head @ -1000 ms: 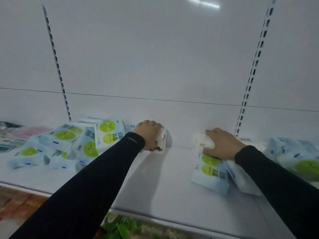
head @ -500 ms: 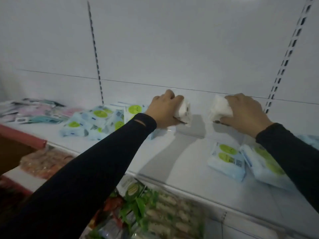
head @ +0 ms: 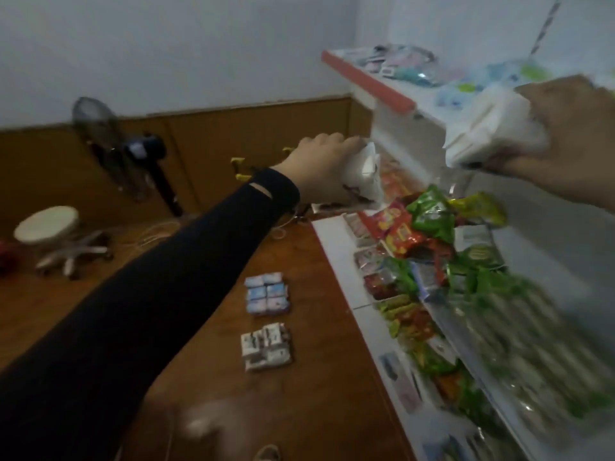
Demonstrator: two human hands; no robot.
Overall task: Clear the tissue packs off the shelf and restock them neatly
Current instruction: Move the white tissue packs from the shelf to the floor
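My left hand (head: 321, 168) grips a white tissue pack (head: 364, 174), held in the air left of the shelving unit. My right hand (head: 565, 138) grips another white tissue pack (head: 489, 128) in front of the upper shelf (head: 369, 79), which has a red front strip. More tissue packs (head: 482, 81), pale blue with green circles, lie in a loose heap on that shelf, blurred. On the wooden floor sit two tidy blocks of small tissue packs: a blue-and-white block (head: 268, 293) and a black-and-white block (head: 266, 347) nearer me.
Lower shelves (head: 336, 234) to the right hold colourful snack bags (head: 429, 221). A standing fan (head: 113, 141) and a round stool (head: 50, 224) stand at the left by a brown-panelled wall. Cables (head: 156, 232) trail over the floor.
Both hands lifted their packs off the shelf and swung left and away from it. My view turned left and down, bringing the floor and the packs lying there into sight.
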